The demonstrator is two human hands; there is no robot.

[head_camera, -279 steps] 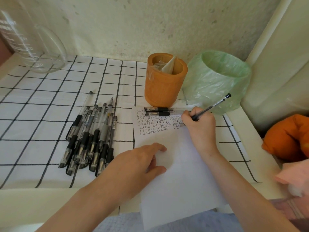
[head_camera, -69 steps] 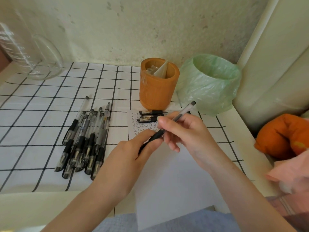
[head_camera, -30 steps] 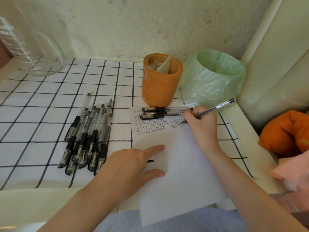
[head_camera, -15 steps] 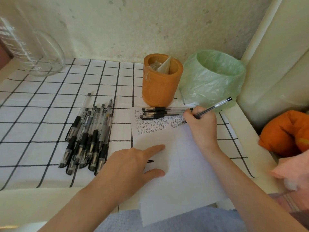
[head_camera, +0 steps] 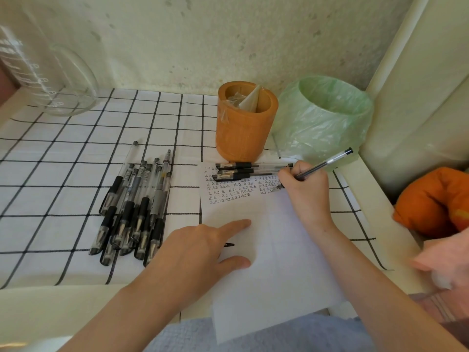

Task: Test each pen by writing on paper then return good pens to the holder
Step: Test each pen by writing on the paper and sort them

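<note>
My right hand [head_camera: 305, 189] grips a clear black-ink pen [head_camera: 327, 162], tip down on the white paper [head_camera: 269, 250] beside rows of small written marks. My left hand [head_camera: 200, 252] presses flat on the paper, and a black pen cap [head_camera: 229, 245] pokes out between its fingers. Three capped pens [head_camera: 238, 170] lie across the paper's top edge. Just behind them stands the orange holder [head_camera: 245, 123]. Several capped pens [head_camera: 134, 204] lie bundled on the checked cloth at the left.
A bin lined with a green bag [head_camera: 322, 118] stands right of the holder. A glass beaker [head_camera: 48, 77] lies at the far left by the wall. An orange cushion [head_camera: 436, 201] sits off the table's right edge.
About two seconds ago both hands held the pen above the paper. Since then the left hand has come down flat on the sheet, and the right hand writes at the marks.
</note>
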